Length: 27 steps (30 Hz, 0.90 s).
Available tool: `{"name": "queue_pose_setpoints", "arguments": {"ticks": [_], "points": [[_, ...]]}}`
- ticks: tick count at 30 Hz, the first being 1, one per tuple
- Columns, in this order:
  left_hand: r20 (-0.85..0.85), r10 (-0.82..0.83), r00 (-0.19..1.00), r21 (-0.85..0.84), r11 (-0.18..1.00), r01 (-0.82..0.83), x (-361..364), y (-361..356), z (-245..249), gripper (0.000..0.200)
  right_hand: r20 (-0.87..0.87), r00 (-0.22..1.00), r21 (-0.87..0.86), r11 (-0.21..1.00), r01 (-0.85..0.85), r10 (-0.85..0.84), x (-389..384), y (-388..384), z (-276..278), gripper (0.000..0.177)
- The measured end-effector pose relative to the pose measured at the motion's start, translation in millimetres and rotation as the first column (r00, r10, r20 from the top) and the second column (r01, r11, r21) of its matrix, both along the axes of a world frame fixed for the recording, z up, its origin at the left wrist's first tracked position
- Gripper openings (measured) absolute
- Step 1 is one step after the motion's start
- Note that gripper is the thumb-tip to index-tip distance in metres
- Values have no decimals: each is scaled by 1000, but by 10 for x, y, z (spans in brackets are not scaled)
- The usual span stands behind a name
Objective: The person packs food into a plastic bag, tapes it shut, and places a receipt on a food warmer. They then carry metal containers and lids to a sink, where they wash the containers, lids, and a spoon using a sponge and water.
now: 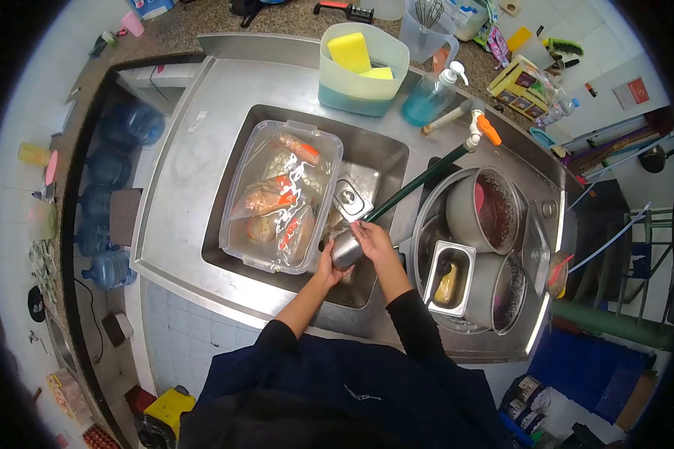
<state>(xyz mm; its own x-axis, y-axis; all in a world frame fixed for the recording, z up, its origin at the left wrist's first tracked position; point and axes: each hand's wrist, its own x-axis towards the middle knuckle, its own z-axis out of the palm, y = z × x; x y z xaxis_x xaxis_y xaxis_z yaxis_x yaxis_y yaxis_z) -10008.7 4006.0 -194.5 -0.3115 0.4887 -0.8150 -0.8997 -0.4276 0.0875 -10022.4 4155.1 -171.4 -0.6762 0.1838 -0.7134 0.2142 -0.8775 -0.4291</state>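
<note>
Over the sink basin [386, 277], my left hand [328, 268] is closed around a shiny metal container [346, 249], tilted on its side. My right hand [373, 243] lies against the container's upper right side, fingers along its rim. A dark green hose [419, 182] runs down from the tap to just beside the right fingertips. Left of the hands, a clear plastic tub [236, 224] holds several bagged foods with orange labels [269, 198]. Behind the hands a metal lid [352, 196] lies in the basin. The container's inside is hidden.
A bin of bluish liquid with yellow sponges [363, 82] and a soap dispenser [424, 105] stand behind the basin, near the orange-handled tap [489, 129]. To the right, large pots [460, 213] and a steel pan [430, 288] sit in a wide basin.
</note>
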Motion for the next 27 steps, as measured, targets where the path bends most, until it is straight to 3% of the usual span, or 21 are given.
{"name": "queue_pose_setpoints", "arguments": {"ticks": [3,4,6,7,8,9,10,11,12,14,16,18,20,23,24,26,27], "points": [[80,-68,994,-34,997,71,28,-77,22,60,117,970,-61,974,220,-212,2,1,98,18],[117,-68,991,-61,995,75,13,-83,130,60,174,970,-47,983,180,-169,-77,-57,608,15],[182,-90,979,-94,990,108,7,-130,223,60,-296,954,-24,998,49,-54,-334,46,849,17],[163,-95,982,-57,993,105,29,-188,179,65,-392,920,287,953,96,26,-567,7,1384,19],[200,-63,978,-68,995,78,68,-230,-53,73,-455,881,560,811,171,128,-888,-15,1943,21],[203,-73,977,-2,997,75,81,-274,-44,75,-428,840,858,441,262,334,-1195,143,2100,25],[202,-83,976,64,995,72,66,-301,3,78,-363,856,929,67,365,367,-1513,246,2360,24],[208,-74,975,9,997,74,56,-287,157,72,-211,868,926,-194,325,449,-1843,397,2534,26],[201,-92,975,62,995,81,41,-301,279,65,-46,874,848,-444,290,483,-2183,580,2682,29],[190,-78,979,41,997,72,15,-278,567,57,417,793,725,-688,4,444,-3064,1052,2331,36],[208,-100,973,69,994,87,-20,-278,790,53,876,316,437,-878,-197,365,-3535,1279,2194,47],[217,-111,970,132,988,84,-64,-300,1027,51,899,191,437,-834,-336,394,-3500,1189,2298,53],[184,-116,976,207,975,77,-80,-345,1147,53,965,32,239,-829,-506,259,-3679,1172,2157,55],[102,-179,979,260,954,148,-121,-402,1262,50,956,141,294,-841,-454,258,-3791,1337,1683,57],[106,-177,978,261,954,145,-141,-408,1292,50,956,136,293,-841,-454,259,-3820,1346,1660,57],[46,-233,971,220,951,217,-164,-441,1356,48,899,295,429,-790,-438,324,-3680,1172,1935,55],[31,-244,969,229,946,231,-169,-454,1337,51,901,290,425,-788,-445,322,-3661,1165,1975,55]]}}
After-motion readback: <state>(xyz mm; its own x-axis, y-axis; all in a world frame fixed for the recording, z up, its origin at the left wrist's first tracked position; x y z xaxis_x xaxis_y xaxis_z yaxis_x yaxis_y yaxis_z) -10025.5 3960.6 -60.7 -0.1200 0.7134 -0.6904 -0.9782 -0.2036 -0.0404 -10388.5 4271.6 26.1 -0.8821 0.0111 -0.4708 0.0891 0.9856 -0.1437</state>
